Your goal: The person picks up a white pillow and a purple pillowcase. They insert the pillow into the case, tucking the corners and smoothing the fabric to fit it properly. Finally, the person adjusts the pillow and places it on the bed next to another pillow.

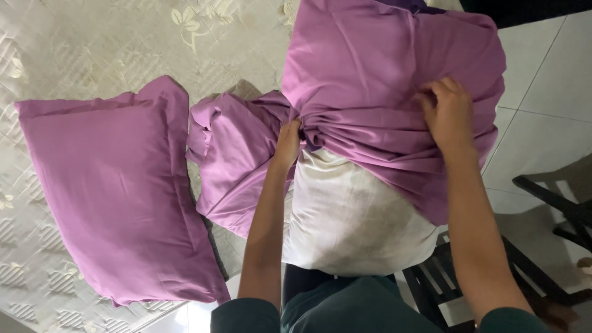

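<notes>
A white pillow (354,216) rests against my lap, its upper half inside a purple pillowcase (370,61). My left hand (288,143) grips the bunched edge of that pillowcase at the pillow's left side. My right hand (450,114) clutches gathered folds of the same pillowcase at its right side. The pillow's lower half is bare.
A finished purple-cased pillow (117,191) lies at the left on the cream quilted mattress (92,43). A crumpled purple cloth (237,160) lies between the two pillows. White floor tiles (549,74) and dark chair frames (555,203) are at the right.
</notes>
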